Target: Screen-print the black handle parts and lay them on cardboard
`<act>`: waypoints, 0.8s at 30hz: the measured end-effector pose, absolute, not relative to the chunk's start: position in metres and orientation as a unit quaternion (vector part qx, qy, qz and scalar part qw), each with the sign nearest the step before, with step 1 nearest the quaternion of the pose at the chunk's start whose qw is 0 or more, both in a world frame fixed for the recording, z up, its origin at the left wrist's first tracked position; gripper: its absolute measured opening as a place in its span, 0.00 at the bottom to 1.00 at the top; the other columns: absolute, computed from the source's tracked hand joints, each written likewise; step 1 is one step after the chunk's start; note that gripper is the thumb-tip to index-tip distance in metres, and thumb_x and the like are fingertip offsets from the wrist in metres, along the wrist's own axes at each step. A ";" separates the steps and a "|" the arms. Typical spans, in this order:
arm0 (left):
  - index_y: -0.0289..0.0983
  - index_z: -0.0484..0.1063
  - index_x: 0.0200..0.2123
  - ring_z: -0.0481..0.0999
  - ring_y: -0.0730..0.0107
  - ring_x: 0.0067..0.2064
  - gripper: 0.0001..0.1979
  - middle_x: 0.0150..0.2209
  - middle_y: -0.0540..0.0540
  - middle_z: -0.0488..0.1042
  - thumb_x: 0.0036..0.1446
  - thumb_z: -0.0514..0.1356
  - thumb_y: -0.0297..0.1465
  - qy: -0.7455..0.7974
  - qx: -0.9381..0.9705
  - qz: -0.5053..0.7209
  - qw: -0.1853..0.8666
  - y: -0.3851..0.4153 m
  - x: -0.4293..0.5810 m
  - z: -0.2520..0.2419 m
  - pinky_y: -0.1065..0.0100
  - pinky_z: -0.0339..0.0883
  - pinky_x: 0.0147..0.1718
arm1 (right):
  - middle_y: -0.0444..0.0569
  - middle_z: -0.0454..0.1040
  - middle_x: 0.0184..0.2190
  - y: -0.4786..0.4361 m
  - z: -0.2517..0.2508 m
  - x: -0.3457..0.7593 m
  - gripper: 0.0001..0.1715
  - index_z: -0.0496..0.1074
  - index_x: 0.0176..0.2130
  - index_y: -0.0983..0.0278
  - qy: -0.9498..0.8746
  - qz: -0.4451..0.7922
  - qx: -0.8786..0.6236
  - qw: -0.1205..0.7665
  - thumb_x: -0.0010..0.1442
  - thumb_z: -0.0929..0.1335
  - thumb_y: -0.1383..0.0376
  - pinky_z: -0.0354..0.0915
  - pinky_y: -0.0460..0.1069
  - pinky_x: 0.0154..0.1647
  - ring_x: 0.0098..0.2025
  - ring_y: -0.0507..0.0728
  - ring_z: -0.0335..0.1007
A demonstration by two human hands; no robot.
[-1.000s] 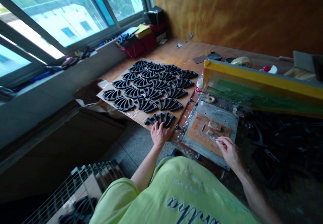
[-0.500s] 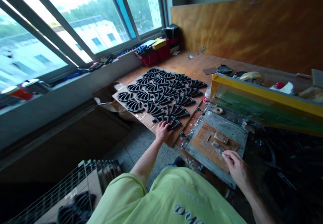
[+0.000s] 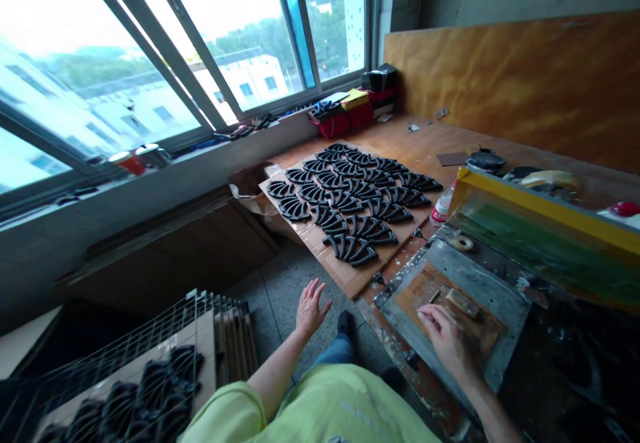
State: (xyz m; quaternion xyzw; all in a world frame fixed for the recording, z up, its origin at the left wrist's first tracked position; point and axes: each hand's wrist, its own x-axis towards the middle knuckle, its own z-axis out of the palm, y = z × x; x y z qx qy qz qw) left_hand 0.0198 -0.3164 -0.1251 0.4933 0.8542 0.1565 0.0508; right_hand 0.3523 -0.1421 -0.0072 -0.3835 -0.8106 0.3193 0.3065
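Beneath a window (image 3: 240, 30), a wooden workbench (image 3: 425, 146) carries a cardboard sheet (image 3: 345, 273) laid with rows of black fan-shaped moulded pieces (image 3: 355, 193). The nearest piece (image 3: 350, 248) lies beyond the left hand (image 3: 311, 310), which is open, fingers spread, near the sheet's corner but apart from it. The right hand (image 3: 445, 340), fingers loosely curled, is over a brown pad (image 3: 425, 296) on a metal plate (image 3: 483, 276), just beside a small wooden block (image 3: 463, 303); whether it grips anything cannot be told. A yellow-framed silk screen (image 3: 540, 240) stands tilted beyond.
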 end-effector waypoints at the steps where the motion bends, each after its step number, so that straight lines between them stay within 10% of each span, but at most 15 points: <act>1: 0.39 0.65 0.61 0.56 0.56 0.68 0.27 0.67 0.40 0.60 0.62 0.55 0.44 0.865 0.476 0.150 0.056 -0.329 0.015 -0.130 0.52 0.52 0.66 | 0.52 0.77 0.35 -0.142 -0.004 0.341 0.20 0.74 0.35 0.59 -0.815 0.323 -0.375 0.302 0.66 0.61 0.51 0.72 0.53 0.39 0.37 0.59 0.76; 24: 0.36 0.75 0.49 0.76 0.60 0.53 0.18 0.51 0.40 0.78 0.64 0.52 0.38 0.917 0.151 0.024 0.367 -0.483 -0.267 -0.174 0.68 0.65 0.50 | 0.54 0.76 0.46 -0.052 0.007 -0.151 0.14 0.75 0.45 0.64 -0.925 0.178 -0.335 -0.027 0.66 0.62 0.65 0.61 0.51 0.52 0.51 0.58 0.67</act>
